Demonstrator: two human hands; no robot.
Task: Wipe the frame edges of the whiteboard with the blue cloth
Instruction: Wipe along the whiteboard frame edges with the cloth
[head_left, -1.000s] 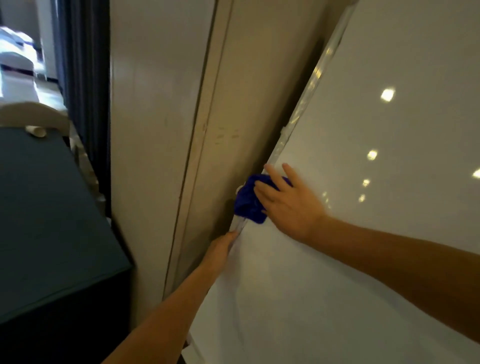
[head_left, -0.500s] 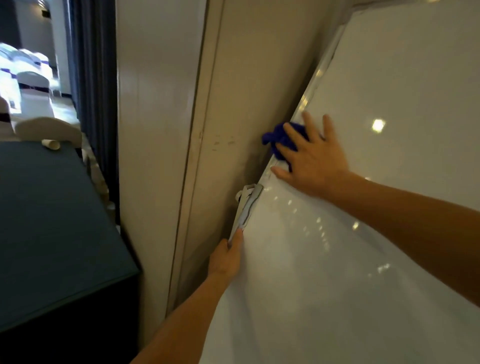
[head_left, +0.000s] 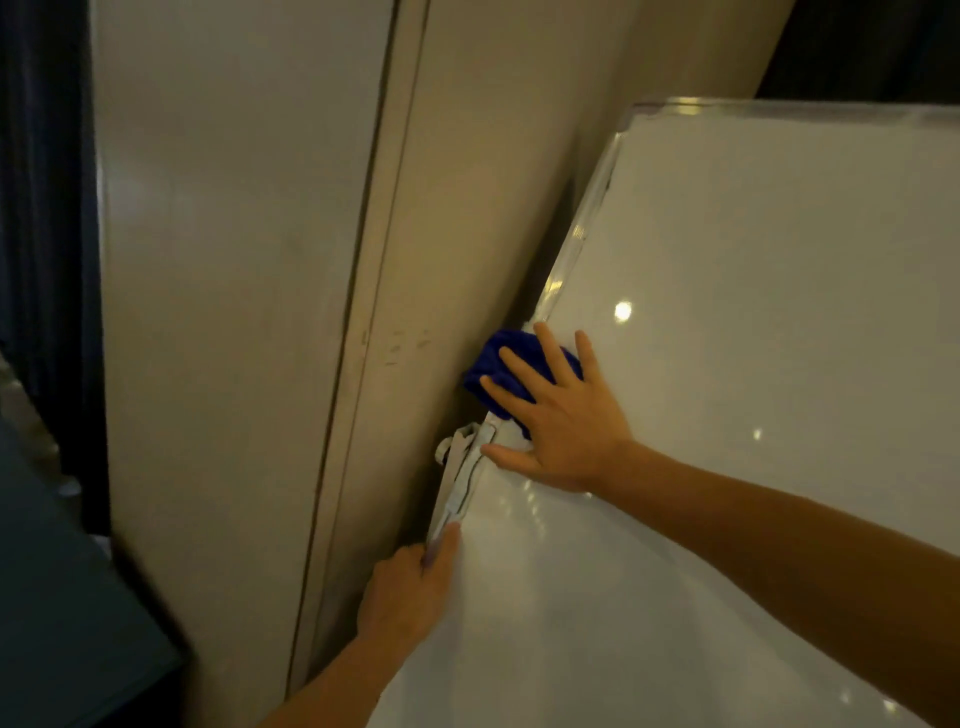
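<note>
Two hands, one whiteboard (head_left: 753, 364): right hand (head_left: 558, 415) spread flat, pressing one blue cloth (head_left: 498, 358) on its frame (head_left: 582, 234); at seven o'clock, left hand (head_left: 410, 592) grips the edge.

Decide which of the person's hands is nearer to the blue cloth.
The right hand: it lies flat on the cloth, pressing it to the whiteboard's left frame edge. The left hand grips the same edge lower down, apart from the cloth.

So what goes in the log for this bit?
right hand: pressing blue cloth on frame edge | left hand: gripping edge below
</note>
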